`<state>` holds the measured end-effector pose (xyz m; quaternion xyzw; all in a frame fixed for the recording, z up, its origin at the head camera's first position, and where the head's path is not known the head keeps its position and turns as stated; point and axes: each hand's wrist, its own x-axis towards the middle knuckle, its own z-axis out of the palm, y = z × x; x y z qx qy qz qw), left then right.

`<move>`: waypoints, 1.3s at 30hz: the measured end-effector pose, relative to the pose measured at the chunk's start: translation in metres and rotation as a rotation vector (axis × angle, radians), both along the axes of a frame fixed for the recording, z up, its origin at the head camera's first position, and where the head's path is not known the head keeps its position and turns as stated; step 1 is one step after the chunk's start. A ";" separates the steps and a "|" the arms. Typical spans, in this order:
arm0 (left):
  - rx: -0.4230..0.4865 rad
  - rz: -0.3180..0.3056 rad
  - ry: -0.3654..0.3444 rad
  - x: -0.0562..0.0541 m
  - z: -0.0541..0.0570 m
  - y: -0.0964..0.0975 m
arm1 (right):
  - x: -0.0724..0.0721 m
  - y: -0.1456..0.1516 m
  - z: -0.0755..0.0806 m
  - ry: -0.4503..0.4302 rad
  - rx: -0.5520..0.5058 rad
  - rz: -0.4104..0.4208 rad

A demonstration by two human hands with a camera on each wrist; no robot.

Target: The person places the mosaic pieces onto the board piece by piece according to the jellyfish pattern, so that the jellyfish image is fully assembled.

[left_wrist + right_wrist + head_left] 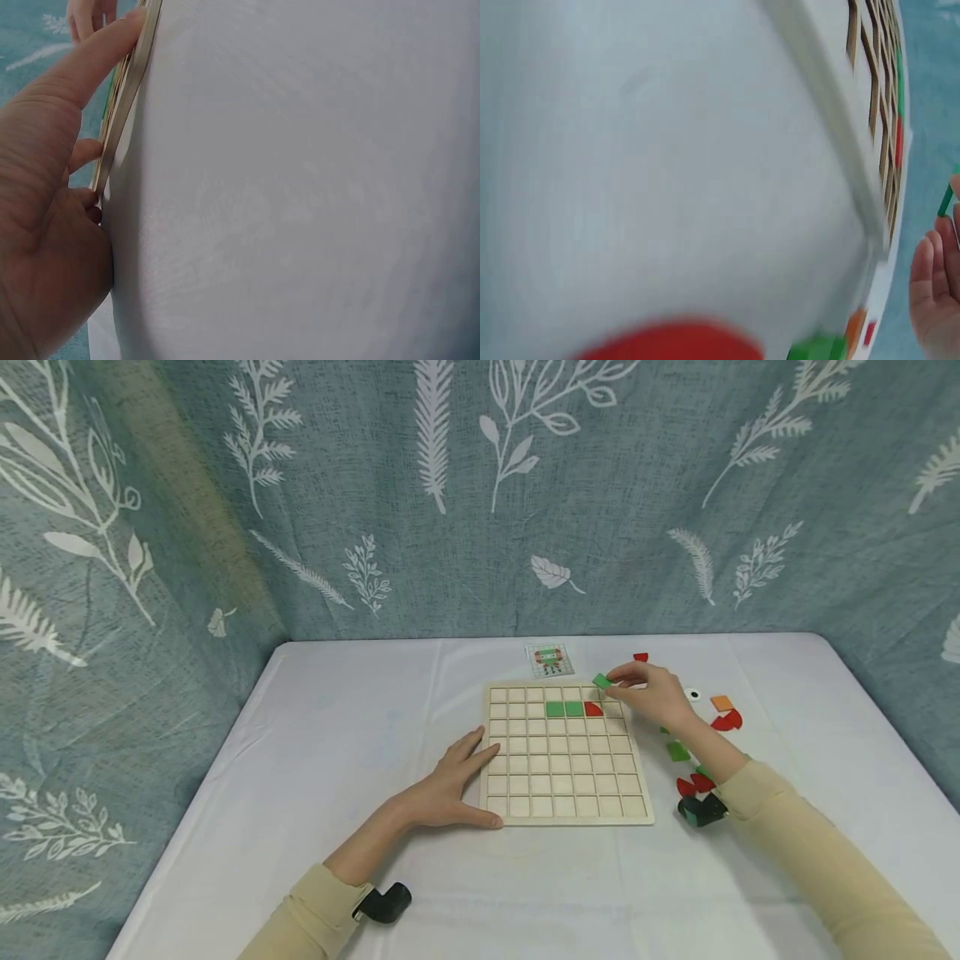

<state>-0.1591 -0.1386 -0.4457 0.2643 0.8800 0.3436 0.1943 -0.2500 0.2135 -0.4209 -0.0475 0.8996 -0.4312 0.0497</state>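
A leaf-patterned blue-green curtain (337,485) hangs along the white-covered table (315,760)'s left and far edges. From the near edge reaches a beige sleeve (318,906) with a black wrist camera (386,903). Its left hand (446,789) is spread and relaxed, grasping nothing; the fingertips touch the left edge of the gridded wooden board (562,817) and the thumb lies at its near left corner.

The board lies flat, right of the table's middle. Just beyond its far edge, a small patterned card (550,661) lies near the table's far edge. In the second row from the board's far edge, two green squares (564,709) sit side by side, with a red rounded piece (593,709) in the next cell to the right.

Near the board's far right corner, the right hand (651,693) pinches a green tile (602,681) between thumb and fingers, raised clear of the board.

A loose red piece (641,657) lies near the table's far edge. Along the board's right edge are red pieces (694,785) and green pieces (678,751), partly behind the forearm; farther right come a white disc (692,694) with a black dot, an orange square (722,702) and more red shapes (727,720).
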 end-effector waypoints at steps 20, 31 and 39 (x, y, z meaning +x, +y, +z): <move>0.009 -0.001 -0.011 0.000 0.000 -0.001 | -0.009 -0.073 -0.005 0.148 0.103 0.456; 0.003 0.005 -0.018 -0.001 -0.002 0.000 | -0.006 -0.083 -0.005 0.213 0.211 0.485; 0.008 -0.003 -0.008 0.000 -0.002 -0.002 | -0.006 -0.086 -0.003 0.250 0.228 0.509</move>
